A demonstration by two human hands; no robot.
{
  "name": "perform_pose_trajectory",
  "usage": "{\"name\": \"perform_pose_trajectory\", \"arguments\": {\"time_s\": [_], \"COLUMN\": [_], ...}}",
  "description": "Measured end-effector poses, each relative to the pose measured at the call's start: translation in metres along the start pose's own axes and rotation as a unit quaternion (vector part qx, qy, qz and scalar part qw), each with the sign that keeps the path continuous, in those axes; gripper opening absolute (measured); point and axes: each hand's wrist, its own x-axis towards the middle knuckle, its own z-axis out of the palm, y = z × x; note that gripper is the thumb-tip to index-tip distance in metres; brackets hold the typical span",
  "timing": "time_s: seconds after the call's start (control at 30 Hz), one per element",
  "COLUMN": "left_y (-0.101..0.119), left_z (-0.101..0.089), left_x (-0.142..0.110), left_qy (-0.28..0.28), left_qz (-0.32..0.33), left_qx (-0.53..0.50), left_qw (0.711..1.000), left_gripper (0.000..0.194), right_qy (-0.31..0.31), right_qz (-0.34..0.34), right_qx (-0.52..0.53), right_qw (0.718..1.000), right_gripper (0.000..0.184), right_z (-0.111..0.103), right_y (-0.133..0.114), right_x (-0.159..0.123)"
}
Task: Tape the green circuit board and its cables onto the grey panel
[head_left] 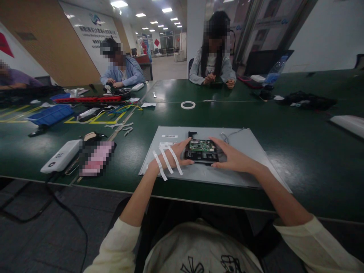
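Note:
Between my two hands is a green circuit board (202, 145) on a black plastic frame (200, 157). My left hand (178, 153) grips the frame's left side, fingers at the far corner and thumb at the near one. On the right side my right hand (230, 156) holds it the same way. Several white tape strips (166, 160) stick across the back of my left hand and wrist. Beneath lies a grey flat panel (241, 176) with labels on its far left part. A thin cable (234, 132) runs over the panel's far edge.
On the green table (309, 163) a tape roll (188, 105) lies beyond the panel. To the left are a white power bank (61, 156), a pink phone-like item (97, 158), white cutters (122, 127) and a blue bin (51, 114). Two people (123, 70) (212, 68) sit across.

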Motion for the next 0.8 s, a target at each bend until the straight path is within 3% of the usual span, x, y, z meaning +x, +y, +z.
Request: {"name": "perform_pose_trajectory", "arguments": {"time_s": [0.5, 0.8], "left_y": [0.0034, 0.0056], "left_z": [-0.0025, 0.0000], "left_x": [-0.0011, -0.0002], "left_qy": [-0.001, 0.030], "left_qz": [-0.012, -0.023], "left_qx": [0.004, 0.012], "left_qw": [1.000, 0.999], "left_gripper": [0.088, 0.080], "right_qy": [-0.004, 0.003], "right_qz": [-0.012, 0.004], "right_qx": [-0.004, -0.014], "right_qw": [1.000, 1.000], "right_gripper": [0.095, 0.094], "right_z": [-0.0001, 0.0005], "right_y": [0.0005, -0.0026], "right_x": [-0.0005, 0.0000]}}
